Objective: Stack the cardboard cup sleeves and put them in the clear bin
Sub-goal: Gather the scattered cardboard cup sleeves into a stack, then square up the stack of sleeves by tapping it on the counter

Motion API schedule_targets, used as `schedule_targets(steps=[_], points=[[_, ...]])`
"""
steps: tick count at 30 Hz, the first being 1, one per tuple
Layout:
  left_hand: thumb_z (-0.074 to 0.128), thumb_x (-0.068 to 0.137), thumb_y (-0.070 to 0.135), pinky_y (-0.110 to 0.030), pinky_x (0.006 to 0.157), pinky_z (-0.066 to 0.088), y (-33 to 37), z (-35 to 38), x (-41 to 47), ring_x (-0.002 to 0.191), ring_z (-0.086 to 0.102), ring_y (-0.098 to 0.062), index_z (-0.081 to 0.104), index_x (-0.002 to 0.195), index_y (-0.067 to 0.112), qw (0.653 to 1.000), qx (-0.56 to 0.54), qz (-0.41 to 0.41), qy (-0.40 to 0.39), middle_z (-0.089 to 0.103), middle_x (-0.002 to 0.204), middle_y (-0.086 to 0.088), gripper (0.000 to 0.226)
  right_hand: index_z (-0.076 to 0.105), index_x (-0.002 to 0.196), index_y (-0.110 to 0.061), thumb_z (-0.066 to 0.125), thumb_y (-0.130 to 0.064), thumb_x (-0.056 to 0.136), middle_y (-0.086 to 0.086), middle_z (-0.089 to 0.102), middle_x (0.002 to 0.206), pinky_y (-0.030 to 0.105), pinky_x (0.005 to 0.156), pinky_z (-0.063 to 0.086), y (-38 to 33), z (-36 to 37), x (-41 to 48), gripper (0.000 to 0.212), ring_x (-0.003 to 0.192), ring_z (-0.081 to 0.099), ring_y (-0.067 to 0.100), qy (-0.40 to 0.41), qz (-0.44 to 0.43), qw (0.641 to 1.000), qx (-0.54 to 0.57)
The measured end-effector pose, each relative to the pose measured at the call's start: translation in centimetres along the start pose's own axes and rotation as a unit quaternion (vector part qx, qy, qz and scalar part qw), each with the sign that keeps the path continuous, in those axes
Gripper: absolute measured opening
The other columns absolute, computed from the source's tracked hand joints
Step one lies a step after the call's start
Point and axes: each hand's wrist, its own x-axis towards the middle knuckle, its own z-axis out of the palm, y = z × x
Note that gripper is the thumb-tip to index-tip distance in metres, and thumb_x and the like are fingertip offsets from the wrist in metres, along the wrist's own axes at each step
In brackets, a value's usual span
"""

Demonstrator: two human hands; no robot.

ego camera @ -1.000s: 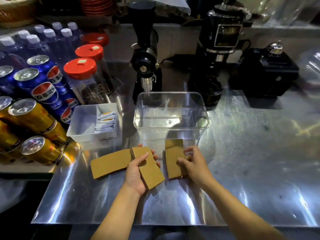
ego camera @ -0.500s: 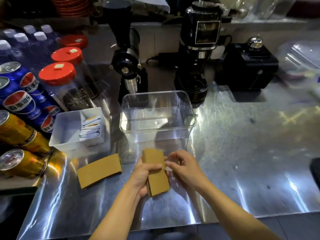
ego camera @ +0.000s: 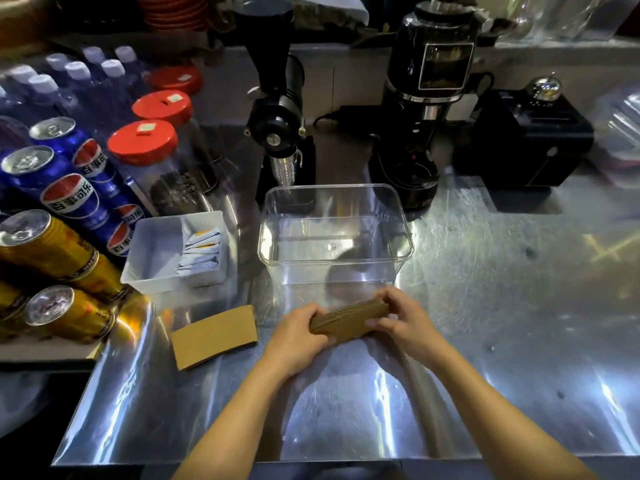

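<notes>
lying crosswise between both hands [ego camera: 298, 337]: sleeve stack [ego camera: 348, 318]

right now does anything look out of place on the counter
One cardboard sleeve lies alone on the steel counter, left of the stack held between both hands. The clear bin holds no sleeves. Nothing looks spilled or damaged.

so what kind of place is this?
Probably a café or drinks counter: two coffee grinders at the back of a steel counter, stacked soda cans, and cup sleeves in hand.
</notes>
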Motion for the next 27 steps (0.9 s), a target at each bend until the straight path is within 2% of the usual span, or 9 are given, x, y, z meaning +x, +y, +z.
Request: schedule_targets(steps=[3, 6, 8, 11, 14, 17, 21, 25, 27], points=[[0.069, 0.073, 0.001, -0.016, 0.051, 0.042, -1.0, 1.0, 0.1, 0.057, 0.052, -0.009, 0.055, 0.069, 0.026, 0.978, -0.195, -0.031, 0.068, 0.057, 0.062, 0.007, 0.028, 0.053, 0.074, -0.034, 0.065, -0.01, 0.064, -0.013, 0.053, 0.069, 0.014, 0.064, 0.04, 1.6, 0.4, -0.8, 0.028, 0.064, 0.048, -0.001, 0.071, 0.02, 0.997, 0.017], [0.063, 0.071, -0.009, -0.016, 0.062, 0.042, -1.6, 2.9, 0.0, 0.064, 0.05, -0.006, 0.054, 0.072, 0.023, 0.95, -0.294, -0.026, 0.106, 0.054, 0.064, 0.009, 0.033, 0.052, 0.077, -0.029, 0.063, -0.001, 0.069, 0.001, 0.049, 0.076, 0.04, 0.079, 0.043, 3.0, 2.0, -1.5, 0.031, 0.075, 0.046, 0.015, 0.1, 0.06, 0.985, 0.127], [0.057, 0.066, -0.003, -0.022, 0.068, 0.042, -1.6, 4.2, -0.1, 0.068, 0.048, -0.011, 0.052, 0.073, 0.024, 0.939, -0.321, -0.028, 0.12, 0.053, 0.068, 0.006, 0.028, 0.052, 0.078, -0.025, 0.06, 0.0, 0.069, 0.005, 0.047, 0.078, 0.042, 0.076, 0.042, 2.8, 3.0, -1.8, 0.028, 0.074, 0.043, 0.02, 0.106, 0.071, 0.976, 0.178], [0.055, 0.063, 0.007, -0.041, 0.074, 0.04, -1.5, 5.1, -0.4, 0.076, 0.047, -0.021, 0.051, 0.075, 0.026, 0.924, -0.362, -0.038, 0.116, 0.051, 0.078, -0.005, 0.023, 0.051, 0.078, -0.025, 0.062, -0.014, 0.064, -0.001, 0.051, 0.074, 0.025, 0.06, 0.042, 2.1, 3.8, -1.8, 0.021, 0.064, 0.047, 0.009, 0.129, 0.058, 0.972, 0.187], [0.071, 0.066, 0.031, -0.044, 0.08, 0.041, -1.6, 5.0, -0.3, 0.084, 0.051, -0.021, 0.052, 0.078, 0.026, 0.899, -0.428, -0.029, 0.084, 0.052, 0.085, -0.006, 0.022, 0.052, 0.074, -0.024, 0.066, -0.034, 0.071, -0.003, 0.048, 0.07, 0.034, 0.067, 0.038, 1.2, 4.3, -1.7, 0.017, 0.067, 0.045, 0.013, 0.155, 0.057, 0.96, 0.227], [0.064, 0.072, 0.048, -0.035, 0.074, 0.041, -1.4, 4.9, -0.3, 0.071, 0.051, -0.01, 0.053, 0.07, 0.028, 0.926, -0.349, 0.006, 0.145, 0.054, 0.069, 0.009, 0.023, 0.05, 0.065, -0.026, 0.056, -0.036, 0.081, -0.007, 0.046, 0.064, 0.035, 0.065, 0.036, 0.5, 4.9, -1.5, 0.019, 0.064, 0.043, 0.011, 0.224, 0.027, 0.962, 0.154], [0.058, 0.077, 0.044, -0.023, 0.061, 0.039, -1.5, 5.2, -0.2, 0.062, 0.047, -0.006, 0.055, 0.066, 0.028, 0.935, -0.255, 0.047, 0.244, 0.052, 0.061, 0.013, 0.02, 0.051, 0.065, -0.031, 0.05, -0.033, 0.085, -0.015, 0.05, 0.057, 0.025, 0.056, 0.039, 0.3, 5.9, -1.5, 0.02, 0.057, 0.043, 0.003, 0.257, -0.008, 0.96, 0.113], [0.054, 0.081, 0.036, -0.027, 0.063, 0.038, -1.8, 5.6, 0.0, 0.062, 0.046, -0.004, 0.054, 0.065, 0.028, 0.924, -0.306, 0.049, 0.224, 0.053, 0.061, 0.014, 0.018, 0.048, 0.068, -0.028, 0.046, -0.034, 0.087, -0.014, 0.046, 0.059, 0.027, 0.057, 0.037, 1.7, 6.1, -2.2, 0.02, 0.057, 0.041, 0.007, 0.247, 0.013, 0.965, 0.088], [0.054, 0.081, 0.039, -0.028, 0.065, 0.038, -1.8, 5.6, -0.1, 0.062, 0.047, -0.005, 0.054, 0.066, 0.027, 0.931, -0.295, 0.051, 0.208, 0.052, 0.062, 0.014, 0.019, 0.049, 0.068, -0.031, 0.045, -0.036, 0.087, -0.015, 0.048, 0.059, 0.02, 0.056, 0.037, 1.9, 6.1, -2.3, 0.02, 0.057, 0.041, 0.004, 0.253, 0.011, 0.964, 0.084]])
